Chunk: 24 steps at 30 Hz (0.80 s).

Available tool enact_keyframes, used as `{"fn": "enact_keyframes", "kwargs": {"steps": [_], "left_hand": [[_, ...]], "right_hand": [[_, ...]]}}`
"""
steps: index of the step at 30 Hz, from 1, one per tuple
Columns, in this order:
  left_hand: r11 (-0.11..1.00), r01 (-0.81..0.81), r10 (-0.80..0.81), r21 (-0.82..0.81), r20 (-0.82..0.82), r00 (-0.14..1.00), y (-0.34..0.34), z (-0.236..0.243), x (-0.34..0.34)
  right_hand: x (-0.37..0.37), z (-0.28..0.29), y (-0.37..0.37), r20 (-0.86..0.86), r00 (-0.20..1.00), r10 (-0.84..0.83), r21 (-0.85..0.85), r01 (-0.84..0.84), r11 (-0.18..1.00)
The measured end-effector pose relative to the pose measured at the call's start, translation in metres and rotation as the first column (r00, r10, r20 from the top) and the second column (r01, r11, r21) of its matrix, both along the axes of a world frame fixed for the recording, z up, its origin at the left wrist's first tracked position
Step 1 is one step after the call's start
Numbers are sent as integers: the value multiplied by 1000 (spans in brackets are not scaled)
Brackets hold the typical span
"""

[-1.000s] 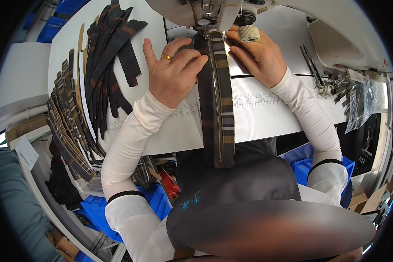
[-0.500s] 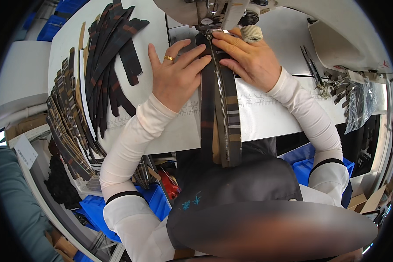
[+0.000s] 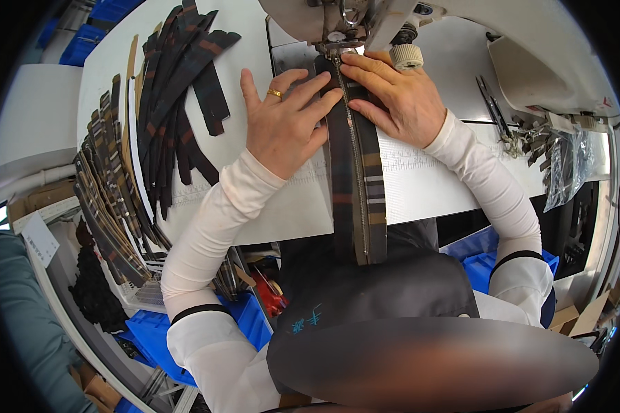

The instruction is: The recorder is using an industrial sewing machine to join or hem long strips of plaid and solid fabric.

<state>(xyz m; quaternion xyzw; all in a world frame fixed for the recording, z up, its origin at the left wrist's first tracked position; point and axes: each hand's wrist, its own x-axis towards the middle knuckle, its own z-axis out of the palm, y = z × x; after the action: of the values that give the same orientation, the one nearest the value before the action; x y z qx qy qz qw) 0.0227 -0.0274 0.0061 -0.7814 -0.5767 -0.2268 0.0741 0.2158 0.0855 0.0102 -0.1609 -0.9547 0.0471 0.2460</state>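
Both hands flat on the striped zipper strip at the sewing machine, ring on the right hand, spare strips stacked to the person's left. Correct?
Not quite: the head view shows the ring on the left hand, not the right hand. The rest holds: both hands press the striped zipper strip at the sewing machine, with spare strips to the person's left.

Single head-worn fisheye view, looking steeply down from close above the white flat-topped bench (image 3: 269,213). Faces forward toward the grey sewing machine head (image 3: 351,17) at top edge. Forearms enter from the bottom; straight edges bow near the rim. No second view.
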Motion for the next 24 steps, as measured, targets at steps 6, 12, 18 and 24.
{"fn": "enact_keyframes", "kwargs": {"steps": [6,12,18,24], "left_hand": [[998,5,-2,58,-59,998,2,-3,2],[994,-14,20,104,-58,998,2,-3,5],[998,-33,38,56,-81,996,0,-2,2],[999,-50,49,-17,-64,997,-2,2,3]], "right_hand": [[0,-1,-1,0,1000,-10,2,10,1000],[1,0,-1,4,1000,-18,7,18,1000],[0,0,0,16,1000,-24,-30,24,999],[0,-1,1,18,1000,-17,-43,18,999]]}}
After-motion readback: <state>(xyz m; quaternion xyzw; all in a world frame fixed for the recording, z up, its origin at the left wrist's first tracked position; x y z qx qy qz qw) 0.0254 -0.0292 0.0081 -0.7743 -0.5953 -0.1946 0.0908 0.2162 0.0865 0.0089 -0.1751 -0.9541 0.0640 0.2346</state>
